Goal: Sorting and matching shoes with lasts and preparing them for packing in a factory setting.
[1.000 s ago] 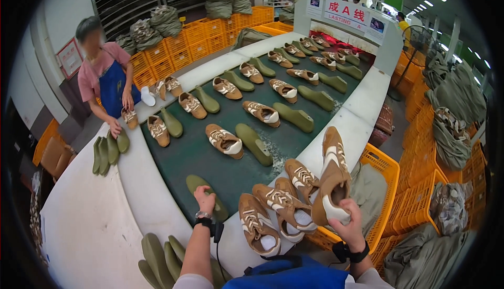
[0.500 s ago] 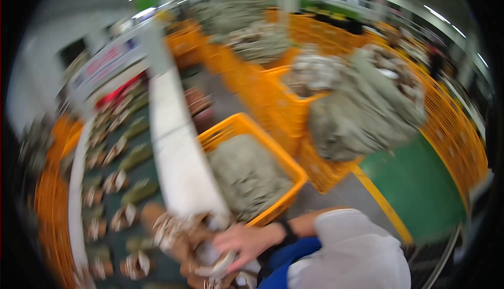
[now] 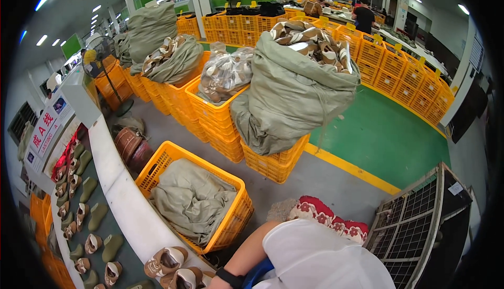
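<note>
My right forearm point(image 3: 252, 255), with a black wristband point(image 3: 229, 277), reaches down to the lower edge. Only a sliver of my right hand point(image 3: 216, 284) shows beside some brown-and-white shoes point(image 3: 167, 262); its fingers are cut off by the frame. These shoes sit together at the near end of the white ledge point(image 3: 123, 197), by the conveyor belt point(image 3: 123, 236). On the belt, rows of similar shoe uppers point(image 3: 93, 243) alternate with olive-green shoe lasts point(image 3: 97, 216). My left hand is out of view.
An orange crate point(image 3: 231, 226) holding grey-green cloth point(image 3: 191, 197) stands beside the ledge. Beyond it are stacked crates point(image 3: 223, 131), a bulging sack point(image 3: 299, 97) of shoes and a clear bag point(image 3: 228, 73) of shoes. A metal mesh rack point(image 3: 404, 226) stands right. People work far back.
The view has swung to the right and sharpened. My right hand, earlier in full view on the shoes, is now almost wholly below the lower edge.
</note>
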Demonstrator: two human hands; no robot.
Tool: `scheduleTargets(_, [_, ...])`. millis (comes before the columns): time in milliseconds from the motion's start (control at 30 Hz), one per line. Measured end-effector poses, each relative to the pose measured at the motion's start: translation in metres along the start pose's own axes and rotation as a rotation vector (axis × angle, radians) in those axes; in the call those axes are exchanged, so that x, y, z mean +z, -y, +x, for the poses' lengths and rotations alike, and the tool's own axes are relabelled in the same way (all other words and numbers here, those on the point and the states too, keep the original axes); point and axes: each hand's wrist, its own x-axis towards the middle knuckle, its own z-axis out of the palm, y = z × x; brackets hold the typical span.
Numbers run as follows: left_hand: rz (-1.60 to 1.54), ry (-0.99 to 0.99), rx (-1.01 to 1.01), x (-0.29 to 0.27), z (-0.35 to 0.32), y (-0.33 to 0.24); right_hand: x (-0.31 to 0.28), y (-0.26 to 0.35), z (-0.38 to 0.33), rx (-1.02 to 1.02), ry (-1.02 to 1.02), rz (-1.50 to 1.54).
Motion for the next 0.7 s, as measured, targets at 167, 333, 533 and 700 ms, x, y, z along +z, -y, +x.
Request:
scheduleTargets(167, [0.011,-0.109,0.056,0.026,-0.050,-0.001,0.026,0.006,0.002,-0.042,0.306,0.130])
scheduleTargets(333, [0.059,-0.300,0.037,0.037,-0.100,-0.002,0.066,0.001,0.015,-0.039,0.477,0.254])
scheduleTargets(533, [0.226,-0.891,-0.306,0.046,-0.228,0.004,0.088,-0.003,0.029,-0.064,0.485,0.462])
scheduleTargets(700, [0.118,-0.912,-0.637,0.057,-0.256,0.003,0.049,-0.005,0.044,0.035,0.540,0.282])
